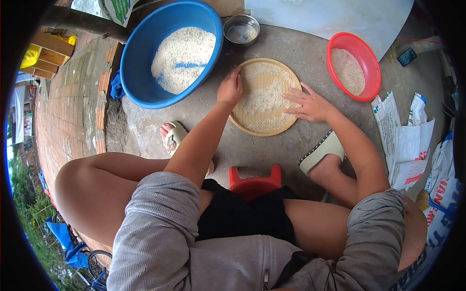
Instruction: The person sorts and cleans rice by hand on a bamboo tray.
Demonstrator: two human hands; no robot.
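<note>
A round woven winnowing tray (pixel 268 131) rests on the concrete floor in front of me, with white rice grains (pixel 264 99) spread over it. My left hand (pixel 230 88) is closed on the tray's left rim, its fingers along the edge. From the right, my right hand (pixel 310 105) reaches over the opposite rim with fingers spread, the fingertips at the rice. Behind the tray's far edge is a small metal bowl (pixel 236 40) with some pale grains inside.
A large blue basin (pixel 131 72) of white rice stands at the back left, tilted in this view. To the right are a red basin (pixel 373 77) holding rice, a phone (pixel 407 56) and printed white sacks (pixel 405 140). A red stool (pixel 255 184) is beneath me.
</note>
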